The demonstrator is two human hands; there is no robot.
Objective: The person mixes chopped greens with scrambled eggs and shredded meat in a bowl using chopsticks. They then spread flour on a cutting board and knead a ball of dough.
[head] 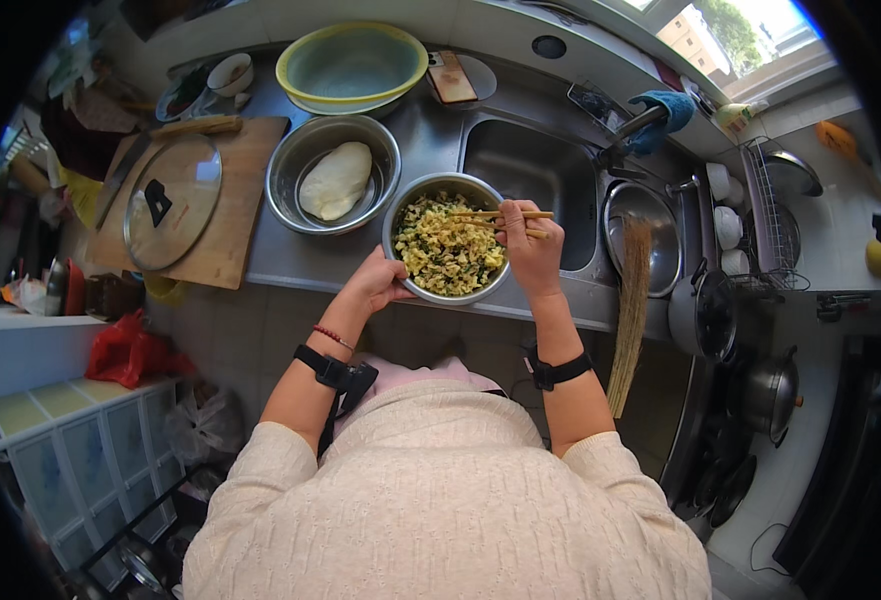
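My left hand (379, 279) grips the near-left rim of a metal bowl (451, 298) at the counter's front edge. Chopped yellow and green filling (440, 247), which looks like scrambled egg with greens, fills much of this bowl. Over its right side, my right hand (534, 244) holds a pair of wooden chopsticks (538, 215), their tips reaching into the filling. A second metal bowl (279, 202) stands just behind and to the left, with a smooth lump of pale dough (337, 180) inside.
To the left, a glass lid (192, 210) and a rolling pin (196, 127) lie on a wooden cutting board (241, 161), beside a knife (121, 180). A yellow-rimmed basin (350, 30) and a phone (453, 79) are at the back. The sink (530, 165) and a straw whisk broom (628, 322) are at right.
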